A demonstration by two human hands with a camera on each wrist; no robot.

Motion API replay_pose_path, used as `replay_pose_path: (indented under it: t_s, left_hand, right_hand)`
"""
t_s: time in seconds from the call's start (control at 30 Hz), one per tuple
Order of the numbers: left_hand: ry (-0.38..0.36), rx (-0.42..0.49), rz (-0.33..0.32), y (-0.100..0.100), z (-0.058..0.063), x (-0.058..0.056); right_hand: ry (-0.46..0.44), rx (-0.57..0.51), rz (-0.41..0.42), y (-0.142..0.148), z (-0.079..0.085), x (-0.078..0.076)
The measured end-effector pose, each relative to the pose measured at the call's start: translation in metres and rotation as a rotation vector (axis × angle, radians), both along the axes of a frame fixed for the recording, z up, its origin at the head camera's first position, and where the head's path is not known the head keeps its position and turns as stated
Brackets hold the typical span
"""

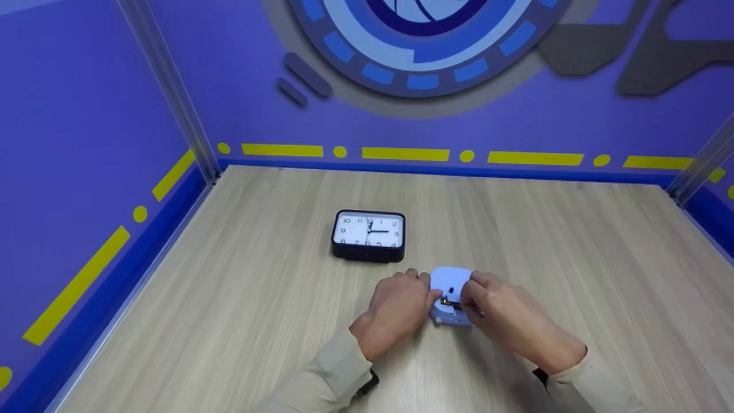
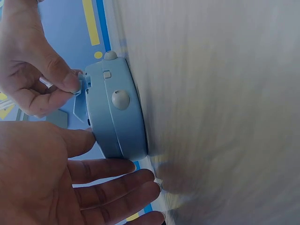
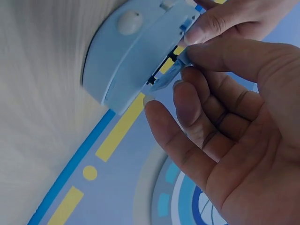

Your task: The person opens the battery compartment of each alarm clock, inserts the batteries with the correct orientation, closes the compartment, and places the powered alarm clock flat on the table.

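A small light-blue alarm clock [image 1: 450,278] lies back side up on the table, its face hidden. In its back is an open battery compartment [image 1: 450,302] with metal contacts. Rounded white feet [image 2: 120,100] stick out of its side. My left hand [image 1: 401,307] holds the clock at its left edge, thumb on the back and index finger against the side. Between thumb and fingertips, my right hand [image 1: 504,310] pinches a thin light-blue battery cover [image 3: 168,78], tilted up beside the compartment. Fingers partly hide the compartment in the head view.
A black rectangular clock [image 1: 369,236] with a white dial lies face up beyond my left hand. The wooden table [image 1: 258,258] ends at blue walls [image 1: 229,86] at the back and sides, with metal posts [image 1: 172,86] in the corners.
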State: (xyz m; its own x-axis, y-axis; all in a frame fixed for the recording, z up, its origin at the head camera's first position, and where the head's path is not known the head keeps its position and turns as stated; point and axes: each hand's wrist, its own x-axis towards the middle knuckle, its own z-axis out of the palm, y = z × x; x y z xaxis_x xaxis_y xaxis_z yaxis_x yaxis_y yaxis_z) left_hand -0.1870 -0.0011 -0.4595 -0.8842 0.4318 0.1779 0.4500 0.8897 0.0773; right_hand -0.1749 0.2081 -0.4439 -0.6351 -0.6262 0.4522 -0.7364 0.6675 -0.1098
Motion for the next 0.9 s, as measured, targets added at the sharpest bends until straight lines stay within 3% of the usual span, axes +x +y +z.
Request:
replay_pose_path:
  t_s: [0.43, 0.73, 0.9]
  left_hand:
    - [0.001, -0.012, 0.002, 0.001, -0.003, -0.001]
    - [0.025, -0.038, 0.002, 0.001, -0.002, 0.0]
    - [0.018, -0.055, 0.002, 0.001, -0.002, -0.001]
  right_hand:
    - [0.016, -0.013, 0.014, -0.007, -0.006, 0.003]
    - [0.119, -0.033, -0.023, -0.011, -0.011, 0.004]
    - [0.094, -0.029, -0.05, -0.013, -0.011, 0.005]
